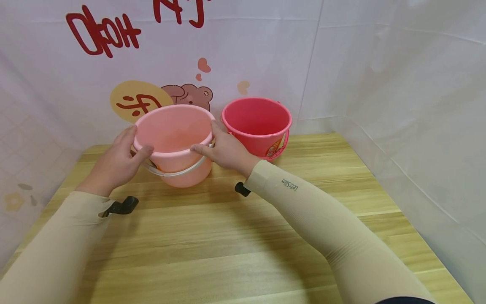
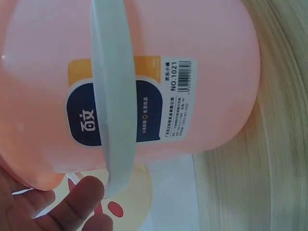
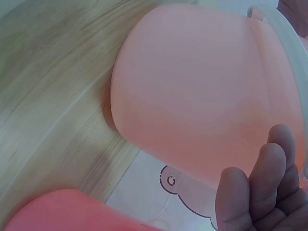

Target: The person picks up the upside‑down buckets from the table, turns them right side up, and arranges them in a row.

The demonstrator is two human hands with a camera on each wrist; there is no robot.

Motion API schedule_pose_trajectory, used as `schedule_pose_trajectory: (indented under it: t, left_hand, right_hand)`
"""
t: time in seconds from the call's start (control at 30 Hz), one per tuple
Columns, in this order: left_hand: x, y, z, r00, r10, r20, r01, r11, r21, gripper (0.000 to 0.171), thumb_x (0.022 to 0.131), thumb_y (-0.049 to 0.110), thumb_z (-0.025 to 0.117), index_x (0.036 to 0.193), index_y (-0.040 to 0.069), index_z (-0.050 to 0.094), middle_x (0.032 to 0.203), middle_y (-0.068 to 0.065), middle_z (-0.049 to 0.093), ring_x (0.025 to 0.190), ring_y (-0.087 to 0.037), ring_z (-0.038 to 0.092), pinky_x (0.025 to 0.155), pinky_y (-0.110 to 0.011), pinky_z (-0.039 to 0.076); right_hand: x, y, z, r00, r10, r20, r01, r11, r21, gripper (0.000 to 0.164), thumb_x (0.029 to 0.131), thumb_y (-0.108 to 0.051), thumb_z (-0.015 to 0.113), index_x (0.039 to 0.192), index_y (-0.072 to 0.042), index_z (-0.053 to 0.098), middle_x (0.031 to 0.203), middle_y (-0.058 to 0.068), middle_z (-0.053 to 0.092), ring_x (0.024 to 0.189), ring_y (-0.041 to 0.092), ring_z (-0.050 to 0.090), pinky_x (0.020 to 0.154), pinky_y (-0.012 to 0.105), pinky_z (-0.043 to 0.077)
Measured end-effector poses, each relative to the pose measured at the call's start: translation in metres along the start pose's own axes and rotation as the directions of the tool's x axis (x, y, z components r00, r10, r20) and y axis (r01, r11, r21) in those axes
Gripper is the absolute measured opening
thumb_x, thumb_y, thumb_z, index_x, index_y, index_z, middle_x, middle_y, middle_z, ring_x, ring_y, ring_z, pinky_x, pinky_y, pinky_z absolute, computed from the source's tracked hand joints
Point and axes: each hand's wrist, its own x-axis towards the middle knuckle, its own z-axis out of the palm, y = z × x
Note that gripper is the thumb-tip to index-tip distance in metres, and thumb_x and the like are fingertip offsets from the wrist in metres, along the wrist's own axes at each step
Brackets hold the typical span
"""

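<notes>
A light pink bucket [image 1: 186,173] with a white handle [image 1: 182,171] stands at the back of the table, its base at or just above the wood; I cannot tell which. At the left of its rim, my left hand [image 1: 119,158] grips it, thumb over the front edge. Opposite, my right hand [image 1: 231,150] holds the rim's right side, thumb also in front. The handle hangs down across the bucket's front. In the left wrist view, a printed label [image 2: 178,101] shows on the wall behind the handle. Several right fingers [image 3: 264,168] appear beside the bucket in the right wrist view.
A deeper pink bucket [image 1: 250,145] stands close by on the right, its own handle [image 1: 282,147] hanging down. The wooden table [image 1: 212,253] stretches toward me. White printed sheets [image 1: 265,50] hang behind and along both sides.
</notes>
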Motion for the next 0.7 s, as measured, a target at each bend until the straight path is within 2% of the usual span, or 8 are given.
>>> schedule_pose_trajectory:
  t: [0.07,0.17,0.37,0.53,0.7]
  left_hand:
    - [0.0005,-0.0019,0.0004,1.0,0.01,0.006,-0.01,1.0,-0.012,0.086,0.107,0.055,0.05,0.171,0.016,0.009,0.168,-0.023,0.027,0.112,-0.039,0.057,0.086,-0.054,0.053]
    - [0.0014,-0.004,0.0011,1.0,0.022,0.013,-0.021,0.999,-0.032,0.087,0.106,0.052,0.054,0.171,0.019,0.008,0.165,-0.022,0.028,0.111,-0.037,0.058,0.083,-0.048,0.054]
    - [0.0016,-0.0014,-0.0006,1.0,-0.005,0.031,0.006,1.0,-0.023,0.087,0.106,0.056,0.052,0.171,0.022,0.006,0.166,-0.021,0.027,0.11,-0.037,0.058,0.083,-0.049,0.054]
    - [0.003,0.0008,-0.0013,0.999,-0.021,0.049,0.022,1.0,-0.022,0.089,0.106,0.06,0.049,0.171,0.024,0.002,0.168,-0.02,0.025,0.111,-0.038,0.057,0.085,-0.053,0.054]
    - [0.0056,-0.0006,-0.0009,0.998,-0.025,0.05,0.026,0.999,-0.032,0.089,0.105,0.062,0.049,0.171,0.028,0.001,0.167,-0.018,0.027,0.108,-0.038,0.059,0.079,-0.048,0.055]
  right_hand:
    - [-0.0002,-0.0004,0.0002,1.0,0.003,-0.002,-0.003,1.0,0.002,0.104,0.093,-0.06,0.073,0.17,-0.029,0.011,0.136,-0.007,0.063,0.115,0.014,0.062,0.099,0.035,0.057]
    - [-0.0005,-0.0006,0.0002,1.0,0.002,0.003,-0.003,1.0,0.026,0.102,0.093,-0.058,0.074,0.169,-0.03,0.012,0.13,-0.007,0.065,0.107,0.016,0.065,0.093,0.034,0.058]
    - [-0.0009,-0.0009,-0.0012,1.0,-0.006,0.016,0.004,0.995,0.098,0.095,0.094,-0.053,0.076,0.165,-0.03,0.019,0.108,-0.001,0.069,0.082,0.022,0.071,0.075,0.032,0.059]
    - [0.0,0.0,-0.0016,1.0,-0.015,0.019,0.013,0.992,0.124,0.086,0.094,-0.052,0.076,0.162,-0.032,0.026,0.107,0.0,0.068,0.079,0.023,0.069,0.069,0.031,0.057]
    - [0.0009,0.0002,-0.0014,1.0,0.0,0.015,-0.002,0.992,0.126,0.085,0.095,-0.052,0.075,0.162,-0.032,0.026,0.102,0.002,0.068,0.079,0.025,0.069,0.067,0.031,0.057]
